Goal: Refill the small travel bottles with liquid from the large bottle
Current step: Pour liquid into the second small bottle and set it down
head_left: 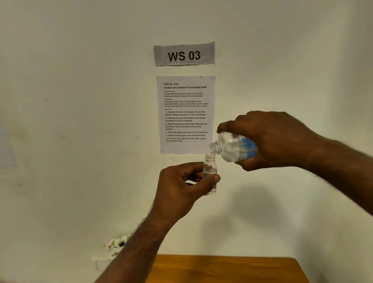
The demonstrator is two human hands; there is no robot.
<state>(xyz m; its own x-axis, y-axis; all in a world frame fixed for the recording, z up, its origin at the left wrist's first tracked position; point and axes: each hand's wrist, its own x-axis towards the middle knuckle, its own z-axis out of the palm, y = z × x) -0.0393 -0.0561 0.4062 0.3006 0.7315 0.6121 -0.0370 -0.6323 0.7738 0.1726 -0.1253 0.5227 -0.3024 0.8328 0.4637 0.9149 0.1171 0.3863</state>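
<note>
Mid-pour, held up over the bench (225, 268). Left grip (183, 184) pinching small bottle (210, 172) upright, partly filled. Right grip (273, 139) wrapped round large bottle (235, 147), tipped, neck just above small bottle's mouth. Both uncapped; topping up and capping left.
</note>
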